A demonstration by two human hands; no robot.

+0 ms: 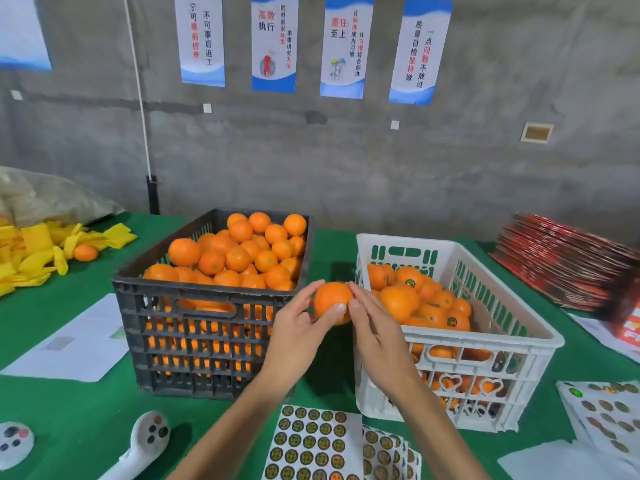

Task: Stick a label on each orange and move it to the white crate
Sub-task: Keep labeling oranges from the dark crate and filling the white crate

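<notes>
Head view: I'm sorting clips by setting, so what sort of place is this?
Probably a fruit packing workshop: a black crate heaped with oranges, a white crate of labelled ones, label sheets on the green table, and workplace slogan posters on a bare concrete wall.

Black crate (180, 306), white crate (502, 341), green tablecloth (69, 410)

L hand (298, 320) curled, gripping | R hand (372, 323) fingertips touching, fingers near straight
</notes>
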